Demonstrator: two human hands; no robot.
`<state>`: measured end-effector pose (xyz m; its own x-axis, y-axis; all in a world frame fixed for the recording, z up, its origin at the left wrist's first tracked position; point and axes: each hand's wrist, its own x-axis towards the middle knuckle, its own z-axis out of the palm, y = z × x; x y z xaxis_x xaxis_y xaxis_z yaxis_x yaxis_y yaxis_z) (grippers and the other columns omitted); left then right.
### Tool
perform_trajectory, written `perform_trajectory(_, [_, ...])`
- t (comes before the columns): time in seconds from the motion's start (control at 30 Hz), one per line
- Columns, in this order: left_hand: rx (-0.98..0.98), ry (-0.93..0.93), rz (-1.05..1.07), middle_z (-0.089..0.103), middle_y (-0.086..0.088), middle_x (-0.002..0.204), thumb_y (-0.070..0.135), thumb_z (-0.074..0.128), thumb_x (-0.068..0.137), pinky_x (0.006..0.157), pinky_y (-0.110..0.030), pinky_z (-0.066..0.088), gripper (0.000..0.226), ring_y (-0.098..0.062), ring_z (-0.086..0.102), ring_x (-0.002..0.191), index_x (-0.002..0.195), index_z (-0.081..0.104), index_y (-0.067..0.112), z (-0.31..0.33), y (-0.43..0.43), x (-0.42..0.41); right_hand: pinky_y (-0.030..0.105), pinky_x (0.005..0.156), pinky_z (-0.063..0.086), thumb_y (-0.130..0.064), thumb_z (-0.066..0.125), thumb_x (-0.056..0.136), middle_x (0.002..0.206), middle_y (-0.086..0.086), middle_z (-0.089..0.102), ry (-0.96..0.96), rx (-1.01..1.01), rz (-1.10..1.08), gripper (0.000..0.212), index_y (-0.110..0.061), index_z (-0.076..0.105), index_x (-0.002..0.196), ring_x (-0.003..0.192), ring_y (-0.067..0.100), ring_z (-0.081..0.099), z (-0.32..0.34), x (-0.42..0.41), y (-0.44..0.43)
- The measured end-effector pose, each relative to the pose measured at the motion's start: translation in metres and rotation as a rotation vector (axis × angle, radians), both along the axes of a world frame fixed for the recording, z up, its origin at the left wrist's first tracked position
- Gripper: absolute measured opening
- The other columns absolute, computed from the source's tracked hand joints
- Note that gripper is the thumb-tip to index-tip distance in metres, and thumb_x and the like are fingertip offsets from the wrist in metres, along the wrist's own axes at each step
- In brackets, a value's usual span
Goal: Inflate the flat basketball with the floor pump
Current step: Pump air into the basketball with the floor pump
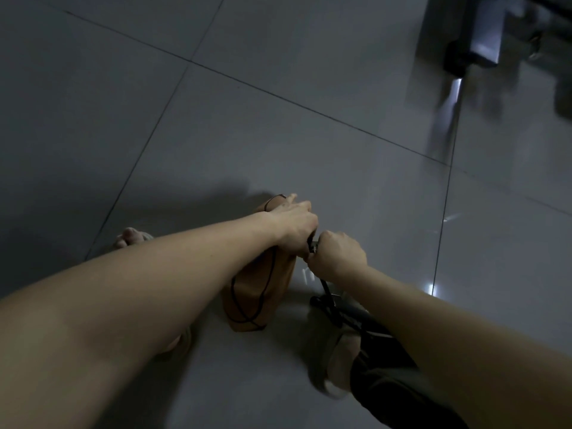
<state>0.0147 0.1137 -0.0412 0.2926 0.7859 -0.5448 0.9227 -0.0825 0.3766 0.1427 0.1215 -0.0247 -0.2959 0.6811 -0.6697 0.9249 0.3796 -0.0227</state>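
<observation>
1. Nearest you, your dark trouser leg (387, 385) and your right foot (339, 363) sit at the lower right, on the tiled floor (216, 134).
2. Just beyond the foot, the black floor pump (343, 315) lies low on the tiles, partly hidden under your right forearm. Its thin black hose (325, 286) rises from it toward your hands.
3. The basketball (260, 292) stands on its edge to the left of the pump. It is orange and collapsed flat, with its lower rim on the floor.
4. Your right hand (337, 257) is closed in a fist around the upper end of the hose, with the black tip showing beside the ball. Whether the tip is in the valve cannot be told.
5. Your left hand (294, 226) grips the ball's upper edge, its fingers curled over it.
6. The toes of your left foot (131, 238) show left of the ball.
7. Far right, a blurred metal furniture leg (483, 38) stands on the tiles.
</observation>
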Motion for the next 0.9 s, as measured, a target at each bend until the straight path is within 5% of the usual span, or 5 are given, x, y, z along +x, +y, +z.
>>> perform_trajectory(0.17, [0.012,-0.038,0.08,0.054,-0.004,0.111,0.041,0.07,0.084,0.114,-0.044,0.024,0.021,-0.02,0.042,0.103,0.096,0.072,0.024,0.001,-0.003,-0.005,0.032,0.058,0.053,-0.054,0.061,0.085,0.077,0.003,0.062,0.001,-0.042,-0.043,0.039,-0.019,0.051,0.072,0.074,0.023,0.064,-0.005,0.004,0.006])
perform_trajectory(0.3, [0.008,-0.053,0.122,0.049,-0.003,0.112,0.038,0.068,0.087,0.111,-0.044,0.028,0.013,-0.025,0.047,0.108,0.094,0.072,0.028,0.006,-0.005,-0.01,0.031,0.056,0.047,-0.07,0.057,0.082,0.075,0.004,0.063,-0.028,-0.057,-0.042,0.056,-0.015,0.054,0.072,0.073,0.023,0.064,-0.002,0.007,0.01])
perform_trajectory(0.53, [-0.012,-0.038,0.14,0.05,-0.005,0.117,0.038,0.072,0.087,0.116,-0.049,0.025,0.02,-0.018,0.035,0.102,0.101,0.074,0.024,0.005,-0.005,-0.012,0.027,0.048,0.039,-0.057,0.055,0.089,0.066,0.002,0.056,-0.023,-0.024,0.009,0.049,-0.015,0.049,0.066,0.06,0.019,0.055,0.0,0.003,0.01])
perform_trajectory(0.77, [-0.019,0.005,0.129,0.047,-0.004,0.116,0.04,0.074,0.085,0.108,-0.044,0.033,0.024,-0.025,0.043,0.107,0.104,0.073,0.026,0.006,-0.005,-0.01,0.028,0.053,0.042,-0.051,0.055,0.09,0.069,0.001,0.056,-0.052,-0.015,0.014,0.041,-0.017,0.048,0.069,0.065,0.02,0.057,0.002,0.001,0.007])
perform_trajectory(0.9, [-0.028,0.013,0.126,0.048,0.0,0.1,0.042,0.075,0.079,0.11,-0.047,0.03,0.015,-0.028,0.049,0.114,0.082,0.066,0.031,0.004,-0.002,-0.012,0.029,0.06,0.046,-0.049,0.053,0.092,0.07,0.0,0.054,-0.05,0.021,0.062,0.038,-0.02,0.044,0.069,0.073,0.021,0.06,0.005,-0.002,0.003])
